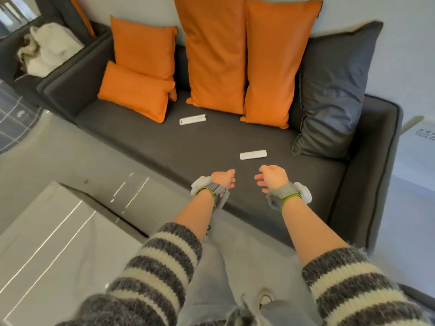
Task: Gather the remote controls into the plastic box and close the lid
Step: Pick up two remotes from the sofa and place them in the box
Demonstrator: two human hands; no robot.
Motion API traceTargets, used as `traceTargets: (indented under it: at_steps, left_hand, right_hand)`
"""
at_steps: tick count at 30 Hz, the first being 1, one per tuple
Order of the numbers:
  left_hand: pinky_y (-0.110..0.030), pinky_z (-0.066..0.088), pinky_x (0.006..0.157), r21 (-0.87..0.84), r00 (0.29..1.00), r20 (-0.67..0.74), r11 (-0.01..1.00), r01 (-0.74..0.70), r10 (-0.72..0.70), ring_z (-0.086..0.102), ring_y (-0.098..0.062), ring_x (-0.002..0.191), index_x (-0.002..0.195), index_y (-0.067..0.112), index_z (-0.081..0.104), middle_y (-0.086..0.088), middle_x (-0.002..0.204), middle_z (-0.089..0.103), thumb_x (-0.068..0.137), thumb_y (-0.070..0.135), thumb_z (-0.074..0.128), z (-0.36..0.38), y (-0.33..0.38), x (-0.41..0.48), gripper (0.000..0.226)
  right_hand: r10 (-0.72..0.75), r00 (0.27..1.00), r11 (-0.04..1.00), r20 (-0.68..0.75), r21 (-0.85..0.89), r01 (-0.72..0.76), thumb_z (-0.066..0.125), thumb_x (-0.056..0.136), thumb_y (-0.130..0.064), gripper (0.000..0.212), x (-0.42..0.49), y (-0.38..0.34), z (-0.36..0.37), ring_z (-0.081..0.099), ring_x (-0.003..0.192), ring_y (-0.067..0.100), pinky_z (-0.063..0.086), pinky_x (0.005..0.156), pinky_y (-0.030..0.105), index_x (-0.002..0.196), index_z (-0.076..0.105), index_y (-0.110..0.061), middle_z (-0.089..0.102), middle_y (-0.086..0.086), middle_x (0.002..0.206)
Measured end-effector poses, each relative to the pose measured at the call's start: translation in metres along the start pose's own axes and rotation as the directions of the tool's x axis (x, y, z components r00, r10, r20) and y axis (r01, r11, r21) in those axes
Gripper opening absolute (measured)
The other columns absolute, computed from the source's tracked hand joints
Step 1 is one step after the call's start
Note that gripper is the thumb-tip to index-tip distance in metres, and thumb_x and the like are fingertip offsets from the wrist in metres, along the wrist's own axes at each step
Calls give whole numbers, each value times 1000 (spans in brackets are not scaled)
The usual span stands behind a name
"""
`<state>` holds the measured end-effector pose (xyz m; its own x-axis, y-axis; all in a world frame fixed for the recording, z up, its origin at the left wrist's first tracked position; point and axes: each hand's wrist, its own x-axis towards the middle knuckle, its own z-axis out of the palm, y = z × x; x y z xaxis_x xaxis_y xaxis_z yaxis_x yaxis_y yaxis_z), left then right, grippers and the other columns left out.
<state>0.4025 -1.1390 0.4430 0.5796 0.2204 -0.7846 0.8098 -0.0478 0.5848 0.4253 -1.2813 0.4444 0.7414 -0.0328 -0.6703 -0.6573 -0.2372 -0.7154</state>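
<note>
- The fingers (259, 178) of the right hand (273, 176) are loosely curled and hold nothing; the left hand (223, 178) is likewise half-curled and empty.
- Both hands hover above the front part of the sofa seat (141, 142).
- The nearer remote (253, 154) lies flat on the seat just beyond the right hand, its long axis running left to right across the reach.
- The right hand is nearer to it, so it is the likelier one to grasp it.
- The farther remote (192, 119) lies well apart, near the orange cushions (135, 90).
- No plastic box is in view.
</note>
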Motion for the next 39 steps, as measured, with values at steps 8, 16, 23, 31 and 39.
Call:
traceTargets:
  at_steps: [8,16,23,31,39]
  left_hand:
    - [-24,37,57,186,996,82,982,-40,25,53,-3,63,83,16,58,4,91,60,93,36,49,-52,103,122,24]
    - [-23,35,55,429,992,83,902,51,-96,42,-10,55,60,17,41,2,65,45,95,27,46,-152,164,279,36]
    - [-29,41,78,517,979,164,856,18,-120,50,-23,85,63,15,45,-8,87,54,95,26,46,-120,177,360,33]
    - [-28,41,73,573,975,102,813,104,-197,49,-22,87,81,10,50,-8,95,54,95,26,46,-86,138,472,21]
    - [-31,41,78,559,959,20,798,225,-284,51,-21,86,80,13,51,-8,94,56,93,26,49,-43,102,533,19]
  right_hand:
    - [139,982,979,-131,166,-117,43,93,-17,12,105,-68,62,52,57,15,43,62,28,88,52,-10,62,11,92]
    - [314,931,933,-188,241,-266,46,92,-19,11,208,-119,182,51,54,15,38,52,25,83,51,-15,61,5,76]
    - [420,843,905,-337,221,-362,48,89,-20,20,272,-103,155,57,62,27,42,52,29,70,51,-13,61,12,79]
    - [569,755,819,-325,137,-558,47,79,-45,53,401,-29,168,57,64,25,43,53,29,108,62,-3,68,11,84]
    - [706,637,707,-310,250,-662,50,64,-71,86,503,19,144,56,120,30,45,99,41,133,35,-22,59,8,131]
